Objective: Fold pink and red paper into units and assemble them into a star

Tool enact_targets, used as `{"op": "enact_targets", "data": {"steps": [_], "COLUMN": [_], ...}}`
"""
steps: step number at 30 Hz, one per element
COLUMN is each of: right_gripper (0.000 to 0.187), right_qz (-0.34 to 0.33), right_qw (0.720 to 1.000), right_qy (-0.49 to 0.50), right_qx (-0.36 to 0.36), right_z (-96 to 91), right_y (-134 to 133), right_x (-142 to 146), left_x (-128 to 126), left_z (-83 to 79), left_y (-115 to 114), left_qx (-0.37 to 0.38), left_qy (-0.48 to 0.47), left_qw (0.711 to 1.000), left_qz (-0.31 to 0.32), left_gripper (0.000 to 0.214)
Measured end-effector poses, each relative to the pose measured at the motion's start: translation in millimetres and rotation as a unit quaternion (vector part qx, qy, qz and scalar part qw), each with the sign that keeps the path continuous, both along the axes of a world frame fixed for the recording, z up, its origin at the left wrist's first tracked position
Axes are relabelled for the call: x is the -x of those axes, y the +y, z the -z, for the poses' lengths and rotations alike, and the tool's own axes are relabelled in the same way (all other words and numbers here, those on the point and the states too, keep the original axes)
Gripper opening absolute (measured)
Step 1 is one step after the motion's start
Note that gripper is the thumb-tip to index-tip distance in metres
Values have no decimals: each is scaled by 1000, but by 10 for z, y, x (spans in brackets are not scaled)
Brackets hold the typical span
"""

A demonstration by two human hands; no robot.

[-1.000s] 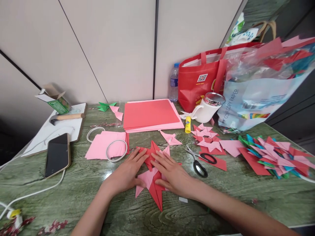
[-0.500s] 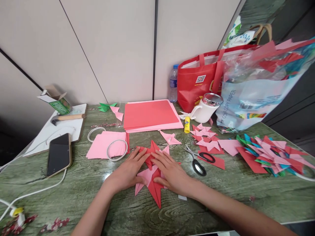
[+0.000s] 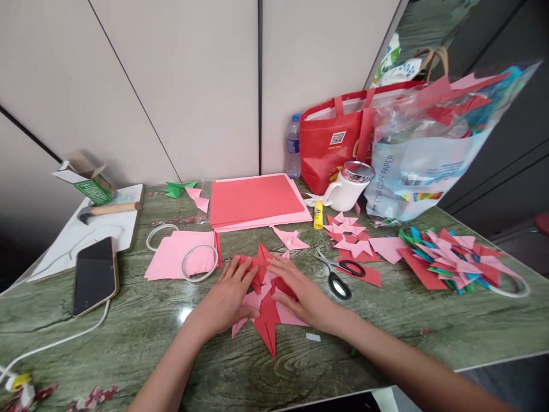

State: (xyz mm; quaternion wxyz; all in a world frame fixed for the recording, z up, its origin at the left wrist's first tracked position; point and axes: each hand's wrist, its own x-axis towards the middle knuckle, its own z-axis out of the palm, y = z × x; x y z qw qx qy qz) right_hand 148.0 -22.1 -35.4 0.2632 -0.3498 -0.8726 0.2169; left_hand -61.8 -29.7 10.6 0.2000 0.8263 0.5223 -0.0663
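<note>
Lettering [image 3: 384, 184] running up the plastic bag [image 3: 433, 166] includes COPY PAPER; the word ahead of it cannot be made out whole. The red tote [image 3: 323, 157] beside it bears a QR code [image 3: 337, 138] and some partly hidden yellow print. Printing on the yellow glue stick [image 3: 318, 214] and the green box [image 3: 96, 187] is too small to read.

A wall [image 3: 171, 74] backs the tabletop [image 3: 141, 349], whose near edge slants under the right forearm. Green grain shows between this edge and the red-and-pink paper star [image 3: 269, 309], which lies at the middle front, under and between the hands. Scissors [image 3: 333, 278] lie just right of the right grip [image 3: 300, 292], blades toward the wall and leftward.

The star's long axis runs from wall to person, one red tip pointing away and a longer red tip pointing nearer, slightly rightward. The left grip [image 3: 227, 297] is released, fingers spread over the star's left side; the right grip is likewise unclenched, fingers extended over its right side.
</note>
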Motion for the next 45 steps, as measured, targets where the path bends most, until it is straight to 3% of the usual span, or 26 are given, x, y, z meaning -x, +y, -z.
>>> {"op": "enact_targets", "data": {"steps": [2, 6, 11, 24, 37, 45], "right_gripper": [49, 58, 63, 57, 56, 55], "right_qz": [38, 66, 77, 91, 105, 71], "right_qw": [999, 997, 993, 987, 984, 990], "right_qy": [29, -41, -86, -118, -142, -116], "right_qx": [-16, -10, -17, -61, -28, -46], "right_z": [-20, 24, 146, 216, 177, 144], "right_y": [-45, -239, -410, -434, -441, -455], "right_x": [-127, -317, -305, -197, -153, -216], "left_x": [12, 21, -1, -49, -86, -62], "left_z": [4, 7, -16, -87, -96, -57], "left_y": [2, 6, 13, 34, 67, 67], "left_qx": [0, 6, 15, 29, 20, 13], "left_qy": [-7, -8, -3, 8, 56, 50], "left_qw": [1000, 1000, 1000, 1000, 998, 998], "left_qz": [3, 12, 9, 5, 27, 34], "left_gripper": [77, 73, 69, 66, 69, 62]}}
